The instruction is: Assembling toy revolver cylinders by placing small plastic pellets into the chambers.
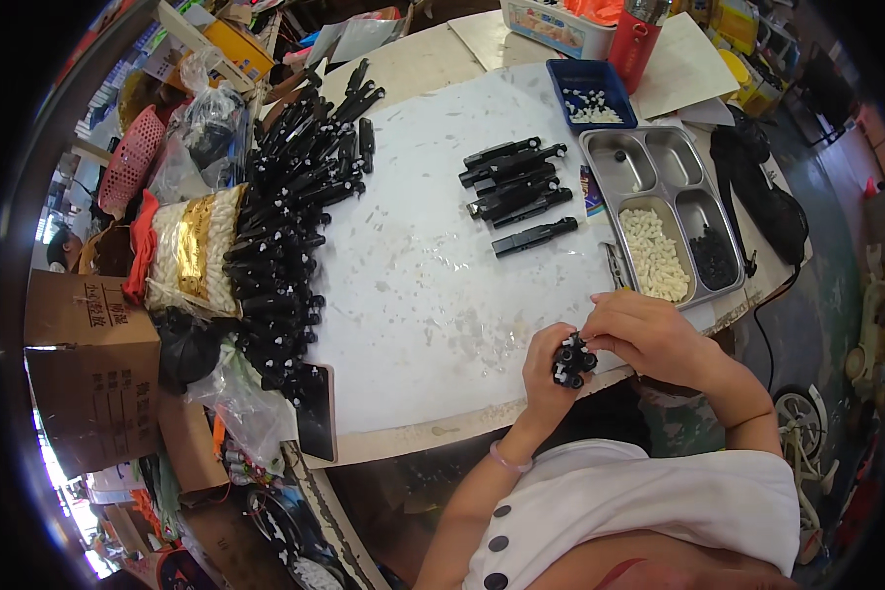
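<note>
My left hand [544, 372] is wrapped round a small bunch of black plastic parts [572, 364] with round ends and white bits on top, held over the table's near edge. Against the top of that bunch, my right hand [647, 332] has its fingers pinched together; whatever is between them is hidden. Beyond my hands, several long black plastic pieces [516, 187] lie side by side on the white sheet [413, 265]. To the right sits a metal compartment tray [598, 162] with cream-coloured small pieces [652, 254] and small black pieces [711, 254].
A large heap of black pieces [285, 236] with white tips covers the table's left side. Near it are a phone [317, 413], a bag of white pieces [195, 251] and a cardboard box [93, 369]. A blue bin [568, 81] and red bottle [636, 49] stand at the back right.
</note>
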Motion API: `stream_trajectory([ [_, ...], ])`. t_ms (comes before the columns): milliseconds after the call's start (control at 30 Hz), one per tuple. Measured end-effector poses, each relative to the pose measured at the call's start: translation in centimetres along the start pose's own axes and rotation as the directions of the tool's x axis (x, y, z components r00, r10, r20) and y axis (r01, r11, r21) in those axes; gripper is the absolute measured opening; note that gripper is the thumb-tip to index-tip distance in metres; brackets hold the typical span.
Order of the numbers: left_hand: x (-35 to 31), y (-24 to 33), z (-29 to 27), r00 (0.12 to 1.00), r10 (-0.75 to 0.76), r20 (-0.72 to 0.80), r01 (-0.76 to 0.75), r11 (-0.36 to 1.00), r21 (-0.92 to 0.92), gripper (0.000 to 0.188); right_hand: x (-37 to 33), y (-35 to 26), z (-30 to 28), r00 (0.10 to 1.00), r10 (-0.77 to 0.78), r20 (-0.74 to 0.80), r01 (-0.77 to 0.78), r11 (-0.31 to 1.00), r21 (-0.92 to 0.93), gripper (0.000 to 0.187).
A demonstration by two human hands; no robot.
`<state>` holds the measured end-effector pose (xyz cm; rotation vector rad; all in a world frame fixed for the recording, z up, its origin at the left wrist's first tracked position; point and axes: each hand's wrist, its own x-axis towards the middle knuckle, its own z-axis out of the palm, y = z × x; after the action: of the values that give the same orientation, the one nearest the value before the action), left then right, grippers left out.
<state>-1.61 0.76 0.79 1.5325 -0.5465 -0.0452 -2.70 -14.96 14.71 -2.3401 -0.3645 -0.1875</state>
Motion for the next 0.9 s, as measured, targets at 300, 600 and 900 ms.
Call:
stream_trajectory([
  [300, 0.2, -0.2, 0.0, 0.999, 0.043, 0.012, -0.043, 0.999, 0.008, 0.054, 0.3, 0.5, 0.4, 0.986, -0.167, 0.002, 0.166, 0.978, -0.127, 0.020],
  [600, 0.1, -0.1, 0.0, 0.998, 0.060, 0.008, -0.061, 0.997, 0.051, 0.055, 0.6, 1.3, -0.3, 0.991, 0.001, 0.131, -0.010, 0.998, 0.064, 0.016],
  [900, 0.5, 0.4, 0.0, 0.992, 0.123, -0.022, -0.120, 0.987, 0.102, 0.058, 1.4, -2.2, -1.6, 0.925, -0.150, 0.349, 0.317, 0.810, -0.493, 0.014],
])
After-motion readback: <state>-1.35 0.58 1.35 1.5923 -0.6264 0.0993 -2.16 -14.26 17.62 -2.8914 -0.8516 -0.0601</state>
